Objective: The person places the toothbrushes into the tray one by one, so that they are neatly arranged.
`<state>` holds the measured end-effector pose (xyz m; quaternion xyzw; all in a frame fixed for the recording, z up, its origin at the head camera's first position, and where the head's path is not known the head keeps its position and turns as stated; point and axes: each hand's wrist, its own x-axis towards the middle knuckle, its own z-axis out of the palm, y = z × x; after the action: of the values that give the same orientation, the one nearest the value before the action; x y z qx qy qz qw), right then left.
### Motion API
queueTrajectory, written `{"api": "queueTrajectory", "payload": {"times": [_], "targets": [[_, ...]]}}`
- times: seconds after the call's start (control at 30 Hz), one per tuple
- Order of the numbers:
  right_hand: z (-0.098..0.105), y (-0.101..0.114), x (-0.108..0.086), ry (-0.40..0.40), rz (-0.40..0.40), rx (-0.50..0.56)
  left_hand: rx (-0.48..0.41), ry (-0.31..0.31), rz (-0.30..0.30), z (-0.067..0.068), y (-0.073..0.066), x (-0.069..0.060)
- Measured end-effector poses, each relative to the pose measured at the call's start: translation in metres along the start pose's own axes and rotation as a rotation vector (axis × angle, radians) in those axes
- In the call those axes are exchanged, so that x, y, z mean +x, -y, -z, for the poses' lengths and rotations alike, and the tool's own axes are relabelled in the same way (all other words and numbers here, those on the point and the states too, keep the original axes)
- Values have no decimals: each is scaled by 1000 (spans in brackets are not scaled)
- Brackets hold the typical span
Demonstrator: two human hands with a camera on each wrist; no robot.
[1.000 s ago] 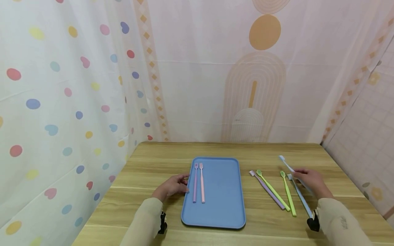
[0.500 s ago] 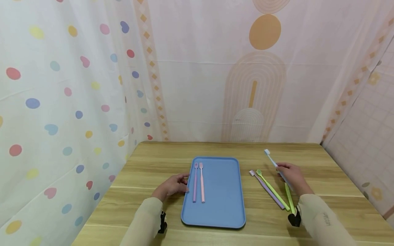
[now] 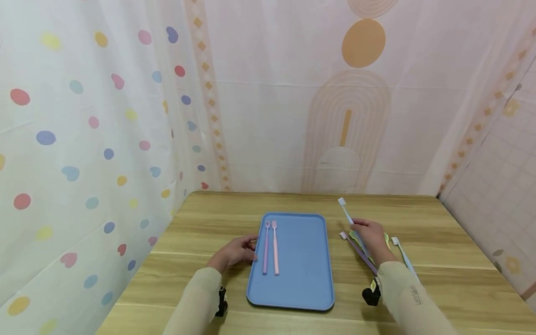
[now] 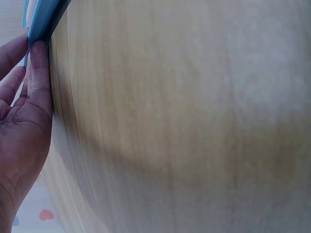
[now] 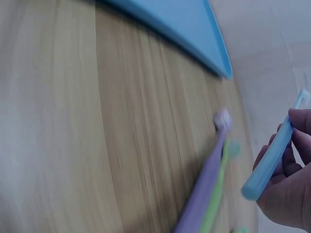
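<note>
My right hand point(image 3: 371, 239) pinches a light blue toothbrush point(image 3: 347, 215) above the table, its head pointing up and away; the right wrist view shows its thick handle end point(image 5: 265, 170) between thumb and fingers. Under that hand lie a purple toothbrush point(image 3: 361, 252) and a green one point(image 5: 215, 196), side by side. My left hand point(image 3: 235, 253) holds the left rim of the blue tray point(image 3: 299, 279), thumb and fingers on its edge point(image 4: 44, 22) in the left wrist view. On the tray's left side, a purple toothbrush point(image 3: 265, 249) and a pink one point(image 3: 275, 251) lie parallel.
Right of my right hand another light blue toothbrush point(image 3: 405, 257) lies on the wooden table point(image 3: 452, 242). A second green toothbrush head point(image 3: 386, 238) shows beside the hand, its handle hidden by the arm. Patterned curtains point(image 3: 268, 116) hang behind and beside the table.
My right hand has moved left with the light blue toothbrush, from the right of the loose toothbrushes to above the purple and green ones. My left hand and the tray have stayed put.
</note>
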<state>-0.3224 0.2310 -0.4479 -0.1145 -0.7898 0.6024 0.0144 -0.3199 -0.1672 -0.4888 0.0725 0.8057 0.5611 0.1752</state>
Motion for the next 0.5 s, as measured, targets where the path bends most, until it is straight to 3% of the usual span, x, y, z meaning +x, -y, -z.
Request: {"api": "queueTrajectory", "payload": {"times": [0.33,0.5], "targets": [[-38,8,-12,-22,89,23,7,-19,6,-5,-3,0],[-55,7,-14,-46,90,95,27,-13,-5,-7,-5,-1]]}}
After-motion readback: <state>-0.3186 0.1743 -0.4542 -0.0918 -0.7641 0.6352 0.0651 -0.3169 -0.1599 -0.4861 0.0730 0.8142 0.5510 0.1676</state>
